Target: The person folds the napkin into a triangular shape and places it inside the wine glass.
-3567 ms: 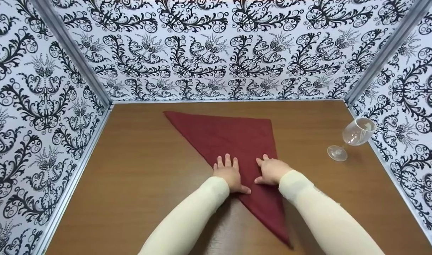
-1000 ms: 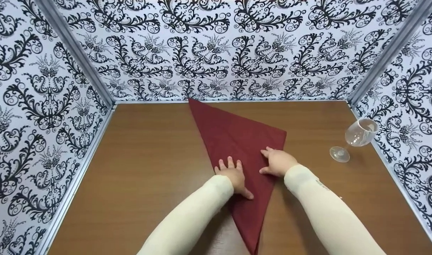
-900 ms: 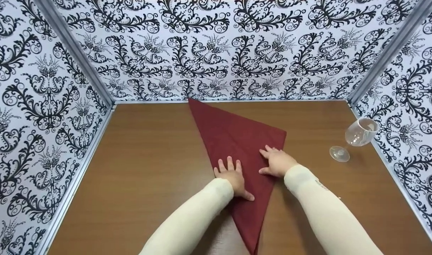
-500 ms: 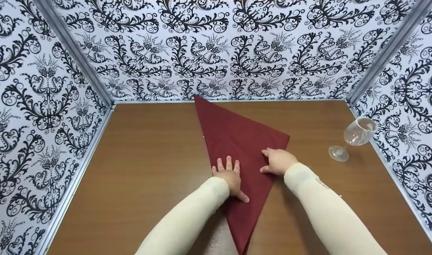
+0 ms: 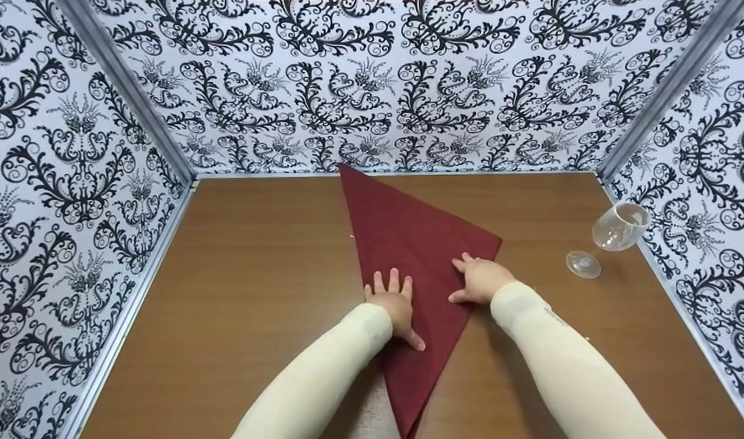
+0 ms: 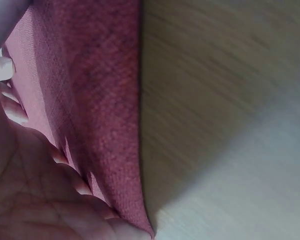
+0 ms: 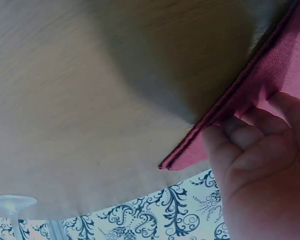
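Cloth [image 5: 402, 231] on table [image 5: 256, 262], glass [image 5: 619, 230] seemingly near wall [image 5: 713, 183]

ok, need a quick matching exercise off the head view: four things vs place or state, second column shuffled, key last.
1 dark-red three-cornered cloth
2 clear stemmed glass
3 black-and-white patterned back wall
4 brown wood-grain tabletop

A rises behind the tabletop
B supports glass and cloth
C lies spread mid-table
D stands right of the cloth

Pairs: 1-C, 2-D, 3-A, 4-B

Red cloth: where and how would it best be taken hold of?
Probably pinch the cloth at its rightmost corner, the right hand coming from the right: that tip points out past the hand over the table, and the right wrist view shows stacked edges, so catch both. The left hand rests on the cloth.
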A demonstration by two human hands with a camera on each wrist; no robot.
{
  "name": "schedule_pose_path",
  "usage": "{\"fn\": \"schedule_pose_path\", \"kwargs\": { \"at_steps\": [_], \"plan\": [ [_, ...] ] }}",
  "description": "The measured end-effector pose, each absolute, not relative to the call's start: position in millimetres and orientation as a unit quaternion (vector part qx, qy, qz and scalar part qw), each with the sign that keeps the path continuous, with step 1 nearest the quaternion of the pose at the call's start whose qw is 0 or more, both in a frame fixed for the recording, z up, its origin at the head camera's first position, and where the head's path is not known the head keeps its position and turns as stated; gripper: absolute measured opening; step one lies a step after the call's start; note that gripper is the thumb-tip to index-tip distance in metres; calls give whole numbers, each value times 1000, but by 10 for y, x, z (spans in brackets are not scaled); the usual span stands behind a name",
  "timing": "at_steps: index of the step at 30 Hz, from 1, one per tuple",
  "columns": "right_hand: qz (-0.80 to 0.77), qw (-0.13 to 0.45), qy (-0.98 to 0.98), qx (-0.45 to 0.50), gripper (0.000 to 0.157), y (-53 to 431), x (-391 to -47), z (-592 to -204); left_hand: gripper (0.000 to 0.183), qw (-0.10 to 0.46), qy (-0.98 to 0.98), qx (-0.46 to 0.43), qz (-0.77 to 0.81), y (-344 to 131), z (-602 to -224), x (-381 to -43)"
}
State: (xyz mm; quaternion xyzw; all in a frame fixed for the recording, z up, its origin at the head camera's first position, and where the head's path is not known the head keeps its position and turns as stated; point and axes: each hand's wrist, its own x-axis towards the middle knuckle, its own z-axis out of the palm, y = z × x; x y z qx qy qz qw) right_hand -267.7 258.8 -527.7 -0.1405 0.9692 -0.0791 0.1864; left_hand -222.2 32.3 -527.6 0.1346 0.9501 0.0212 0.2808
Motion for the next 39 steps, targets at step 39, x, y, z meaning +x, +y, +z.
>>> {"fn": "schedule_pose_path", "kwargs": {
  "at_steps": [39],
  "plan": [
    [-97, 164, 975, -116, 99, 2712, -2668, -5380, 141, 275, 958, 67, 55, 319, -5318, -2314]
  ]
}}
